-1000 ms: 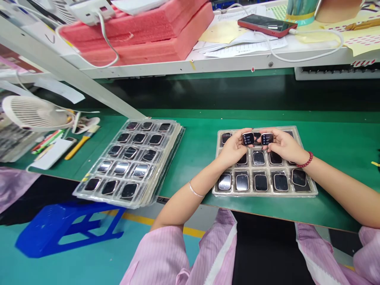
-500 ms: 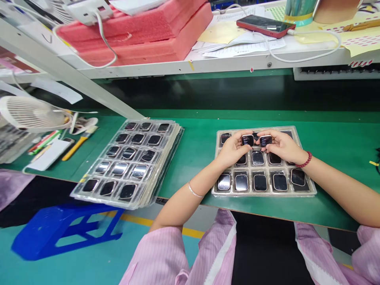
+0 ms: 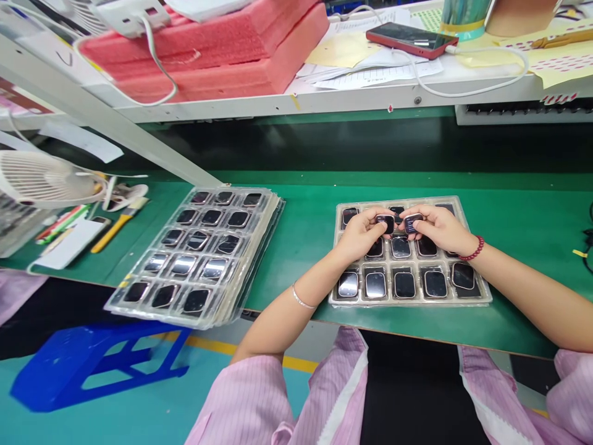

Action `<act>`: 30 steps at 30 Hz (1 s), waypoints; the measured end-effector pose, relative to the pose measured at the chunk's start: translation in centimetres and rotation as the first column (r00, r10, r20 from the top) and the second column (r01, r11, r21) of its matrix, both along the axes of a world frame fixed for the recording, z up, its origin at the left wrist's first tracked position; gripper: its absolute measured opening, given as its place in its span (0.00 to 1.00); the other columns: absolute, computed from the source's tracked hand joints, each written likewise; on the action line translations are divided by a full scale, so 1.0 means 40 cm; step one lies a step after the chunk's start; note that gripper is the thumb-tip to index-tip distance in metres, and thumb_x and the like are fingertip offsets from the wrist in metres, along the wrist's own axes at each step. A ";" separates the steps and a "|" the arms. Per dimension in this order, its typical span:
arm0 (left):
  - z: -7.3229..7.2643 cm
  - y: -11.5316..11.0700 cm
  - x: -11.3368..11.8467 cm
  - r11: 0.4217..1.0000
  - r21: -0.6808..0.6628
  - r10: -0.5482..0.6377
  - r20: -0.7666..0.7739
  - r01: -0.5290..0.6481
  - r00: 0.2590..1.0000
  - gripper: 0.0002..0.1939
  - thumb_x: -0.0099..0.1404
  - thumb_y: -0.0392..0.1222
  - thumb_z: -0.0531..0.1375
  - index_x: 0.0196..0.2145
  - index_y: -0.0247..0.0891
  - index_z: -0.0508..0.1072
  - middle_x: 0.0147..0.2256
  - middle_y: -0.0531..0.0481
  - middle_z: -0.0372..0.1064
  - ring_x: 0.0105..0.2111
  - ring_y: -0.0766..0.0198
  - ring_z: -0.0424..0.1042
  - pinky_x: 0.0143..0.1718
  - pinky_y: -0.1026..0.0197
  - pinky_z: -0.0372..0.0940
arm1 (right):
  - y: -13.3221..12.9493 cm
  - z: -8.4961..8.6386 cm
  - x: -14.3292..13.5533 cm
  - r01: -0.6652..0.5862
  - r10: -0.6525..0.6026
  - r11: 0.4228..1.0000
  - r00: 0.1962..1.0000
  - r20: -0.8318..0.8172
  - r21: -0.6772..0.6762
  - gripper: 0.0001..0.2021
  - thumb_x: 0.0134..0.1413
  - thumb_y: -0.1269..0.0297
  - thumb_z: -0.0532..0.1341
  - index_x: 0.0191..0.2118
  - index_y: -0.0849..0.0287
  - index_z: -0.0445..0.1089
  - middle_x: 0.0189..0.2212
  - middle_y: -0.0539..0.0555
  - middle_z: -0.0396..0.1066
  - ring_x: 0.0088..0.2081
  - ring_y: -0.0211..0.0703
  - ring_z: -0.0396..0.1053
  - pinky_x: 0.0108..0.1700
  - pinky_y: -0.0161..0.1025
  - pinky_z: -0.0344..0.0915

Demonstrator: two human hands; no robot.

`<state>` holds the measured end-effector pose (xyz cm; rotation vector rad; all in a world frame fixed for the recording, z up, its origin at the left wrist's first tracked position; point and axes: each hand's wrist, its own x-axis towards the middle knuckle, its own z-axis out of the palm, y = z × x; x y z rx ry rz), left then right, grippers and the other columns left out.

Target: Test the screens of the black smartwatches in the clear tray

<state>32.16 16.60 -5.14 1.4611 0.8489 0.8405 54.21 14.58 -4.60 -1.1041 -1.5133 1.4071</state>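
My left hand (image 3: 364, 233) is closed on a smartwatch body (image 3: 385, 224) without a strap, its thumb lying over the dark screen. A second smartwatch body (image 3: 412, 223) sits in my right hand (image 3: 438, 228), fingers closed round it, with small lit text on its screen. Both hands are held close together above the back part of a clear plastic tray (image 3: 333, 296). Square smartwatch bodies, such as one near the front (image 3: 404, 285), lie screen up in its compartments. My hands hide part of the back rows.
To the left, a stack of clear trays (image 3: 241, 272) holds more watch bodies. Beyond it lie a yellow-handled brush (image 3: 113, 232) and a white fan (image 3: 46, 176). A shelf (image 3: 343, 99) with red foam blocks (image 3: 208, 55) and a phone (image 3: 411, 40) spans the back. A blue stool (image 3: 60, 364) stands below.
My left thumb has moved onto the screen of the watch in that hand. The right-hand watch has tilted slightly. The whole view has shifted a little.
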 end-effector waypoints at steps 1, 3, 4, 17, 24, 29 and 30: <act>0.001 0.000 0.000 1.000 -0.001 0.001 -0.002 -0.001 1.000 0.16 0.63 0.40 0.61 0.48 0.34 0.74 0.46 0.41 0.77 0.34 0.61 0.78 0.37 0.59 0.73 | 0.000 0.000 0.000 0.002 -0.002 1.000 1.000 0.001 0.001 0.11 0.56 0.66 0.65 0.45 0.58 0.76 0.40 0.56 0.80 0.30 0.42 0.79 0.36 0.42 0.80; 0.001 0.000 0.000 1.000 -0.002 0.002 -0.003 -0.002 1.000 0.15 0.63 0.40 0.61 0.48 0.34 0.74 0.46 0.41 0.77 0.33 0.62 0.77 0.36 0.60 0.73 | 0.001 0.000 0.000 0.003 -0.003 1.000 1.000 0.009 0.001 0.11 0.56 0.66 0.65 0.45 0.58 0.76 0.39 0.56 0.80 0.30 0.42 0.79 0.36 0.42 0.80; 0.000 0.000 0.000 1.000 -0.003 0.003 -0.002 -0.003 1.000 0.15 0.63 0.40 0.61 0.47 0.35 0.74 0.46 0.42 0.78 0.33 0.63 0.77 0.36 0.61 0.72 | 0.001 0.000 0.000 0.003 -0.003 1.000 1.000 0.014 0.001 0.11 0.56 0.66 0.65 0.45 0.58 0.76 0.39 0.56 0.80 0.30 0.42 0.79 0.36 0.41 0.80; 0.000 0.001 0.002 1.000 -0.009 0.008 0.030 -0.007 1.000 0.15 0.62 0.40 0.63 0.46 0.33 0.74 0.46 0.42 0.77 0.32 0.65 0.77 0.34 0.64 0.72 | -0.002 0.008 -0.005 0.010 -0.010 1.000 1.000 0.000 0.007 0.10 0.54 0.68 0.64 0.43 0.58 0.77 0.41 0.56 0.80 0.30 0.40 0.78 0.35 0.38 0.80; -0.001 0.000 0.003 1.000 -0.024 -0.002 0.049 0.004 0.999 0.14 0.62 0.38 0.62 0.46 0.33 0.74 0.44 0.43 0.77 0.33 0.66 0.76 0.35 0.63 0.72 | -0.001 0.003 -0.001 -0.005 0.004 1.000 1.000 0.018 0.011 0.12 0.56 0.67 0.62 0.46 0.58 0.75 0.40 0.56 0.81 0.32 0.43 0.79 0.37 0.42 0.80; -0.011 0.001 0.005 0.999 0.009 0.035 0.091 -0.036 0.995 0.16 0.57 0.34 0.65 0.45 0.34 0.74 0.43 0.44 0.76 0.38 0.62 0.77 0.40 0.61 0.73 | 0.004 -0.001 0.004 -0.023 0.018 0.996 0.998 0.056 0.089 0.16 0.54 0.70 0.62 0.49 0.58 0.73 0.46 0.58 0.78 0.35 0.45 0.79 0.36 0.42 0.78; -0.013 0.001 0.005 0.999 0.012 0.041 0.093 -0.042 0.995 0.16 0.57 0.34 0.65 0.45 0.34 0.74 0.42 0.45 0.76 0.37 0.63 0.76 0.39 0.61 0.73 | 0.004 -0.003 0.004 -0.028 0.022 0.995 0.998 0.058 0.094 0.17 0.54 0.70 0.61 0.50 0.58 0.73 0.47 0.58 0.78 0.35 0.45 0.79 0.36 0.42 0.78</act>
